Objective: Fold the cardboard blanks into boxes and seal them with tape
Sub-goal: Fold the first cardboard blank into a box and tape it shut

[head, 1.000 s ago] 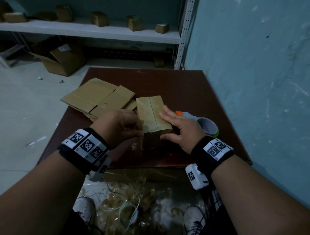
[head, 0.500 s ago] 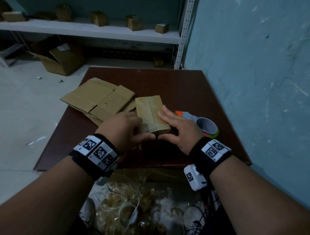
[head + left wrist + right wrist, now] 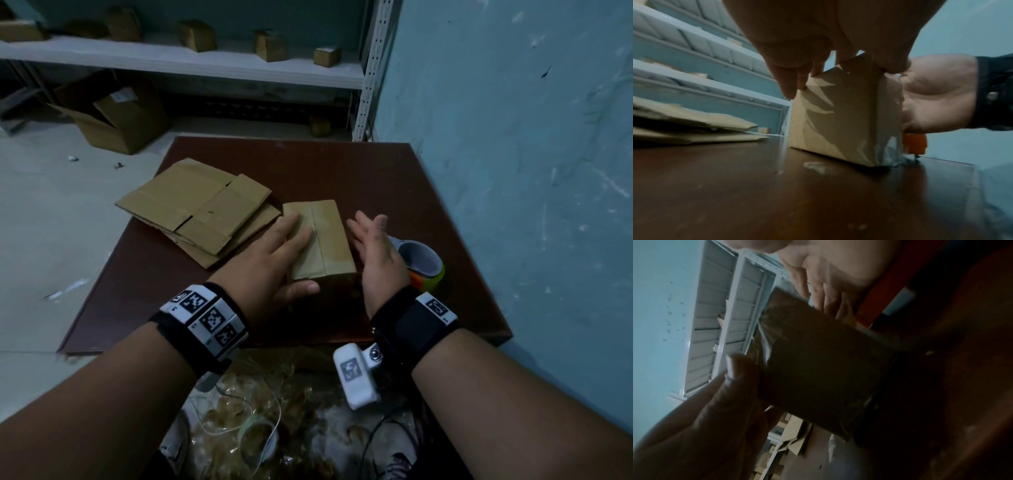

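Observation:
A small closed cardboard box (image 3: pixel 325 236) stands on the brown table (image 3: pixel 342 171), its two top flaps meeting in a centre seam. My left hand (image 3: pixel 284 253) lies flat on the left top flap, fingers straight, thumb against the near face. In the left wrist view that hand (image 3: pixel 828 48) drapes over the box (image 3: pixel 838 116), whose near face shines with clear tape. My right hand (image 3: pixel 371 236) is open, fingers straight, palm turned to the box's right side and close beside it. The right wrist view shows the box (image 3: pixel 824 369) dark and blurred.
A stack of flat cardboard blanks (image 3: pixel 202 209) lies left of the box. A tape dispenser (image 3: pixel 421 263) with an orange body sits right of my right hand, near the blue wall. A shelf (image 3: pixel 205 65) with several small boxes stands behind. Tape scraps lie on the floor below.
My left hand came up from the box's near face onto its top and flattened. My right hand let go of the box's right top edge and opened beside it.

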A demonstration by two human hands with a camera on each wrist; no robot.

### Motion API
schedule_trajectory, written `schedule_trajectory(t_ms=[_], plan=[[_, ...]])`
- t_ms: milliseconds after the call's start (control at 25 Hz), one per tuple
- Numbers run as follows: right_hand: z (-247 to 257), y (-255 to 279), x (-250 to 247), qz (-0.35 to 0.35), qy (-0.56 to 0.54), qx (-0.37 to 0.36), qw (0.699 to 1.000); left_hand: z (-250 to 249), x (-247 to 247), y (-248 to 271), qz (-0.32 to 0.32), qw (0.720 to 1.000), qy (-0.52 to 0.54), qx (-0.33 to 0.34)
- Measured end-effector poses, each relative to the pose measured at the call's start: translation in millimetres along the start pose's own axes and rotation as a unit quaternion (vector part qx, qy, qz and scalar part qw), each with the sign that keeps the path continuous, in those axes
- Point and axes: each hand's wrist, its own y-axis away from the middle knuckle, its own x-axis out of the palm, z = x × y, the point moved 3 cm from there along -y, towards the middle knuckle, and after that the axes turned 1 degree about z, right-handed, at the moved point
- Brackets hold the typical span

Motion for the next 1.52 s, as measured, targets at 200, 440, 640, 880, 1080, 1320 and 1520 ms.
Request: schedule_trajectory(t_ms=[200,440,640,880,1080,1320,1520], plan=[[0,2,0,0.000,0.013,0.066,0.998,-18,-2,-1,0.025,1.000,-0.002,0.019],[-11,-12,5,0.013,-0.095,0.164,0.982,-23,-5,3,0.004,0.998,0.065,0.025],[-13,-12,15,0.017,-0.054,0.147,0.987,-34,6,3,-0.056,0.940,0.311,-0.125],[-14,4,18,0.049,-0.081,0.101,0.990,-41,21,-2,-0.102,0.834,0.485,-0.245],[-21,2,13,0.050,-0.038,0.070,0.996,-42,23,0,-0.153,0.814,0.499,-0.256],[-15,-1,14,0.054,-0.061,0.092,0.992,-31,16,0,-0.120,0.813,0.503,-0.269],[-2,-6,4,0.035,-0.056,0.024,0.998,-17,-35,5,-0.176,0.912,0.320,-0.187]])
